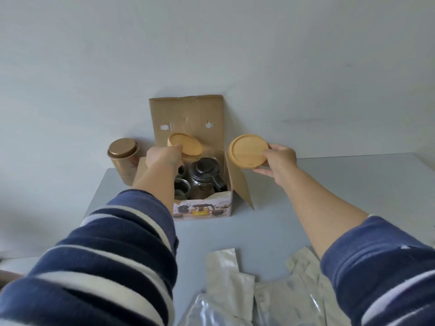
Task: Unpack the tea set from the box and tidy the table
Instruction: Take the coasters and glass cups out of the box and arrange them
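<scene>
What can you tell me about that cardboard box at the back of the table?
The cardboard box is small and brown, standing open on the grey table near the wall. Its tall back flap stands upright and a side flap splays to the right. The front panel carries a printed picture of a tea set. Inside sit a glass teapot with a dark lid and handle, and glass cups. The left hand holds a wooden coaster above it.

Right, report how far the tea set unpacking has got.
Done: the cardboard box stands open on the table, flap raised.
In hand: the left hand lifts one wooden coaster over the box; the right hand holds another coaster beside it.
Left: the glass teapot and glass cups are inside; foil pouches litter the near edge.
</scene>
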{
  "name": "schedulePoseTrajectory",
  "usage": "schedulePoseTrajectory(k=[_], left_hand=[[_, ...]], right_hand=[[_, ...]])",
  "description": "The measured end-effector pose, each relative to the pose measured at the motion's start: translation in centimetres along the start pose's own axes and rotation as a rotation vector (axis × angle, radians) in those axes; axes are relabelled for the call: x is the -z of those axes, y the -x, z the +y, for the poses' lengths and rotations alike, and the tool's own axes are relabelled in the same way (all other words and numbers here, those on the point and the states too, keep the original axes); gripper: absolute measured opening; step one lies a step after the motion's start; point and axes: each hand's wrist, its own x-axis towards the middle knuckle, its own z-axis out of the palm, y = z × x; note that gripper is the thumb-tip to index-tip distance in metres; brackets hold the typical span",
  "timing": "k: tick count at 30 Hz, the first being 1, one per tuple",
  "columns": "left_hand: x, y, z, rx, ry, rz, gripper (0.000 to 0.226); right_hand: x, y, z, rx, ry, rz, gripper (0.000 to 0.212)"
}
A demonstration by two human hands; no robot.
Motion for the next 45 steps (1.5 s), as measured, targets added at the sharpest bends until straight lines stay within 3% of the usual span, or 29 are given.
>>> schedulePoseTrajectory(k=[7,14,16,20,27,30,33,35,37,40,45], left_hand=[[-13.1,4.5,-0.2,0.011,0.068,-0.093,0.023],[-27.3,5.0,-6.2,0.144,0.055,-0.136,0.013],[-30.3,6.1,-7.9,0.173,0.107,-0.119,0.024],[-34.4,7.4,-10.5,0.22,0.195,-0.056,0.037],[-37.5,6.8,-11.6,0.242,0.184,0.028,0.033],[-38.3,6.2,-11.7,0.17,0.0,0.086,0.036],[-38.9,6.5,-11.1,0.108,-0.209,0.107,0.057],[-39.2,6.8,-10.9,0.062,-0.328,0.062,0.068],[-39.5,7.0,-10.9,0.006,-0.463,0.014,0.078],[-39.5,7.1,-10.8,-0.089,-0.699,-0.038,0.098],[-39.3,6.4,-10.7,-0.174,-0.883,-0.064,0.106]], right_hand=[[8.7,-7.8,-1.5,-0.014,0.023,0.059,0.043],[18.7,-17.2,0.6,-0.114,0.036,0.144,0.043],[20.9,-19.3,1.4,-0.15,0.024,0.188,0.042],[23.7,-22.7,2.7,-0.199,-0.005,0.242,0.04],[24.0,-25.5,4.3,-0.154,0.003,0.263,0.04],[23.5,-25.9,4.8,-0.021,0.263,0.28,0.031],[23.1,-25.9,4.9,0.07,0.747,0.21,0.07],[23.0,-25.9,4.8,0.11,0.913,0.143,0.101],[23.0,-26.0,4.8,0.144,1.002,0.114,0.113],[22.9,-26.4,5.0,0.145,1.078,0.104,0.108],[22.9,-26.6,5.1,0.143,1.097,0.126,0.103]])
